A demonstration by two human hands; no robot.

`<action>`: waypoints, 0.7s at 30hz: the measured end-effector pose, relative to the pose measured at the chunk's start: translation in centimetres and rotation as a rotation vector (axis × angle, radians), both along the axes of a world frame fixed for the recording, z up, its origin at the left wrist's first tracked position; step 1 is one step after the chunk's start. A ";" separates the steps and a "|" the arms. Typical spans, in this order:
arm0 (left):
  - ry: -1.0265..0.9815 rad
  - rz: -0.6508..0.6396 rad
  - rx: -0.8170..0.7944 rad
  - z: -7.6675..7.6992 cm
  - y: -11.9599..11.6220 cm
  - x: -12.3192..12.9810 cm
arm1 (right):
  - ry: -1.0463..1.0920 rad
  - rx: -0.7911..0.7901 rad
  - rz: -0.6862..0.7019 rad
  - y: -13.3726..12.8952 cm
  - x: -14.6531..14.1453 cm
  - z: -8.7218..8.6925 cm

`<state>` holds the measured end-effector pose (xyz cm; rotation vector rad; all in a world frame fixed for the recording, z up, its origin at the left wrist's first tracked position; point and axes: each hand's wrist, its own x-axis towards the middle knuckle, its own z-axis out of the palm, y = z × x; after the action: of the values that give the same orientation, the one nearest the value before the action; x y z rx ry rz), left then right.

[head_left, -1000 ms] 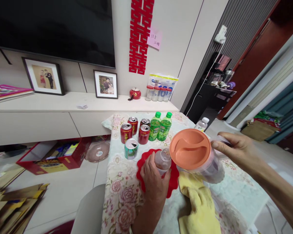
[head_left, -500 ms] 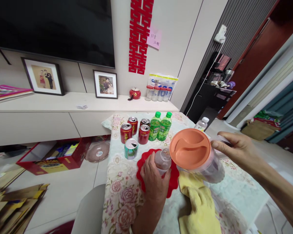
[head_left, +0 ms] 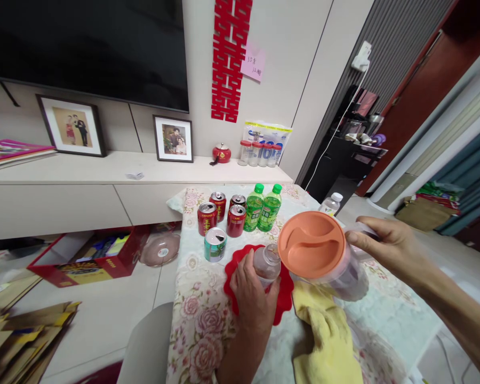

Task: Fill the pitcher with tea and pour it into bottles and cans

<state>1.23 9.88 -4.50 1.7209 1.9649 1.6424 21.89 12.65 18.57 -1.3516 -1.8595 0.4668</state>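
**Tilted pitcher (head_left: 350,280) beside an uncapped bottle (head_left: 266,262)**

Left grip (head_left: 255,293): closed around the clear bottle, over a scalloped red plate (head_left: 283,306) on the table (head_left: 196,288). Right grip (head_left: 378,242): closed on the handle of the translucent pitcher, its orange lid (head_left: 312,240) sloping just beside the bottle's mouth. I see both vessels placed as half a second earlier.

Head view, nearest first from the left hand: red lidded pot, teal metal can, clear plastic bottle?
1. Clear plastic bottle, in the left hand
2. Teal metal can, ahead and left
3. Red lidded pot, back on the white cabinet
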 end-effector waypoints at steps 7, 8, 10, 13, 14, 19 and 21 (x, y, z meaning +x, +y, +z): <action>-0.007 0.007 -0.002 0.3 0.0 0.1 | -0.022 -0.001 0.007 -0.1 -0.1 0.2; -0.009 0.013 -0.004 0.3 0.0 0.1 | -0.024 -0.003 0.009 -0.1 -0.1 0.2; -0.016 0.017 -0.002 0.4 0.0 0.1 | -0.025 0.003 0.009 -0.1 -0.1 0.1; -0.027 0.011 0.000 0.4 0.0 0.1 | -0.038 0.006 0.006 -0.1 -0.2 0.2; -0.025 0.009 0.004 0.4 0.0 0.0 | -0.042 0.002 0.006 -0.1 -0.2 0.3; -0.002 0.006 0.010 0.2 0.0 0.1 | -0.036 -0.021 0.023 0.0 -0.1 0.3; -0.006 0.013 0.007 0.1 0.0 0.1 | -0.031 -0.027 0.038 0.0 0.0 0.2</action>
<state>1.34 9.88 -4.38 1.7077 1.9743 1.6576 21.89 12.69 18.77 -1.3495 -1.9132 0.4947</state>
